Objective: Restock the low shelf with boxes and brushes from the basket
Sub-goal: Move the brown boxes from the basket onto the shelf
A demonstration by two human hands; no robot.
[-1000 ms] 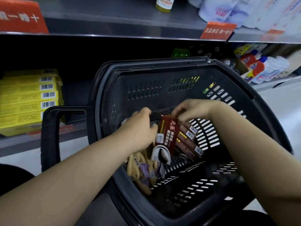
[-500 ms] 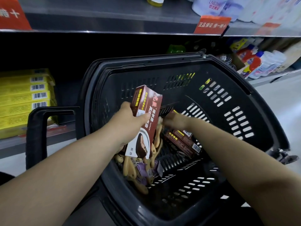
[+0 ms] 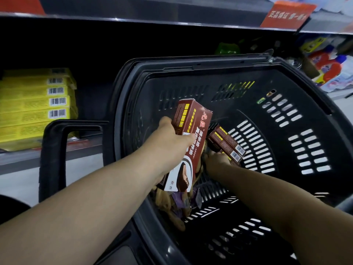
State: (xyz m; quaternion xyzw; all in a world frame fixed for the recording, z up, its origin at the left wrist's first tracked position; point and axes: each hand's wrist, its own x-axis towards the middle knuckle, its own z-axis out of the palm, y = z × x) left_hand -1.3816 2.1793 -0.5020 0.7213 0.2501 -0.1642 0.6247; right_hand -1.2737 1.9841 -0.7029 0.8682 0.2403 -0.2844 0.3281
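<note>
My left hand point(image 3: 168, 142) grips a dark red box point(image 3: 191, 138) with a shoe picture, held upright above the inside of the tilted black basket point(image 3: 298, 77). Lower in the basket my right hand point(image 3: 215, 159) reaches down beside a small stack of matching red boxes point(image 3: 227, 144); its fingers are hidden behind the held box, so their grip cannot be read. Wooden-handled brushes point(image 3: 172, 207) with purple tags lie at the basket's bottom, under the held box. The low shelf point(image 3: 19, 157) runs along the left.
Several yellow boxes point(image 3: 36, 104) are stacked on the low shelf at left. The basket's black handle point(image 3: 55, 150) stands upright in front of them. An orange price tag point(image 3: 286, 14) hangs on the upper shelf edge. Coloured bottles and packs point(image 3: 330, 67) sit at far right.
My left hand took hold of one red box and lifted it up out of the pile. My right hand moved from the basket's back wall down to the stacked red boxes.
</note>
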